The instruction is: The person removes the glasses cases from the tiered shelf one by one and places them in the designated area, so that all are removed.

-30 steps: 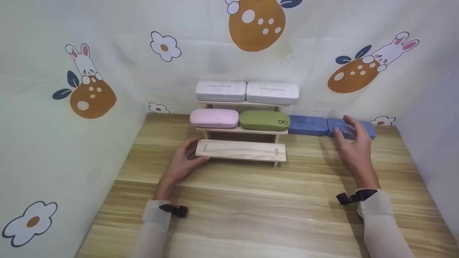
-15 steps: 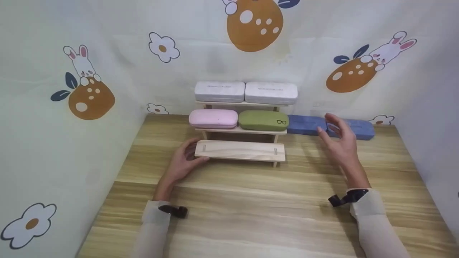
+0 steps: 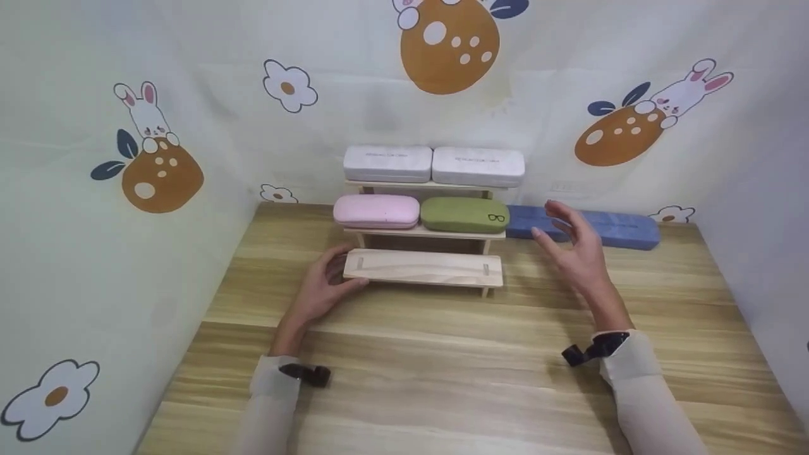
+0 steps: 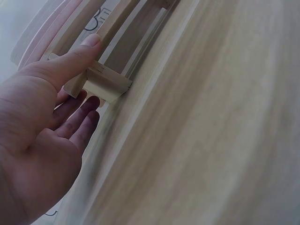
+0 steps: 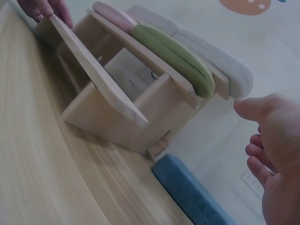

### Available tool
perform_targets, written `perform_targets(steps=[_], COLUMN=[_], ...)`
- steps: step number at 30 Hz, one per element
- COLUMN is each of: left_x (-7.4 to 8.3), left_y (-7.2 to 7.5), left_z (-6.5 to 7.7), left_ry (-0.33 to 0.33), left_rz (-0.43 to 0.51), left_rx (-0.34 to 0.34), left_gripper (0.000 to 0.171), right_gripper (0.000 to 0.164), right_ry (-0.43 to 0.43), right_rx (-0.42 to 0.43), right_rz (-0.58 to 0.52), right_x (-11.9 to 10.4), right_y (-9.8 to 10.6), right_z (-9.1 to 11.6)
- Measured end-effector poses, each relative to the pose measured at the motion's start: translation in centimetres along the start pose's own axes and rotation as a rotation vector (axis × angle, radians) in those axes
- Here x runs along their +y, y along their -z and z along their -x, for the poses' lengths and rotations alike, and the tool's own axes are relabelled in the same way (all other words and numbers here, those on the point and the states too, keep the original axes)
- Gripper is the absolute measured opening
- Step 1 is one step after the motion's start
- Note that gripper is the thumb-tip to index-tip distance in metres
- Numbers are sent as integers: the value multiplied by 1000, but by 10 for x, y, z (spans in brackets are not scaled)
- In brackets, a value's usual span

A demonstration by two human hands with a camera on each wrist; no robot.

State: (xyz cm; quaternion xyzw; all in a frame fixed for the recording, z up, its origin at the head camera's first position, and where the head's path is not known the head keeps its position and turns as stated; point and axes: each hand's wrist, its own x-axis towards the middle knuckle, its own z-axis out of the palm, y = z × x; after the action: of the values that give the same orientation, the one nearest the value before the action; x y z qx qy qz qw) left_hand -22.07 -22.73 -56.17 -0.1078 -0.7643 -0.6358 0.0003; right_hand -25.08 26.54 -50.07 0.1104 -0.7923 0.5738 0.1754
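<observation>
Two blue cases (image 3: 629, 231) lie beyond the unclenched right hand (image 3: 579, 256); left hand (image 3: 318, 287) grips shelf (image 3: 423, 268).

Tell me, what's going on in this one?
A person's left hand grips the left end of the lowest step of a wooden rack. The right hand holds nothing and hovers near the blue cases, which lie on the table to the right of the rack. White cases sit on the top step, with a pink case and a green case on the middle one.
</observation>
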Motion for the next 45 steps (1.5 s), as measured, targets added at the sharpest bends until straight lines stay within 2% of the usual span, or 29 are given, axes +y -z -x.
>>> perform_targets(steps=[6,15,24,31,45], left_x=[1,-1,1,0,2], left_y=[-1,1,1,-1,-3], left_z=[-1,-1,-1,0,0], left_ry=[-5,-7,9,22,3], left_rz=[17,0,0,9,-2], left_rx=[-9,-4,-2,1,13], left_gripper=[82,79,81,80,82], right_gripper=[61,68,74,75,75], right_ry=[17,-14,-57,-84,-92], right_rx=[-32,-96,-120,-113,-77], right_rz=[-58,-127,-123,-88,-6], right_x=[-5,-11,-16,-20,-21], right_y=[-20,-46,-63,-67,-68], right_z=[-2,-1,-5,-6,-4])
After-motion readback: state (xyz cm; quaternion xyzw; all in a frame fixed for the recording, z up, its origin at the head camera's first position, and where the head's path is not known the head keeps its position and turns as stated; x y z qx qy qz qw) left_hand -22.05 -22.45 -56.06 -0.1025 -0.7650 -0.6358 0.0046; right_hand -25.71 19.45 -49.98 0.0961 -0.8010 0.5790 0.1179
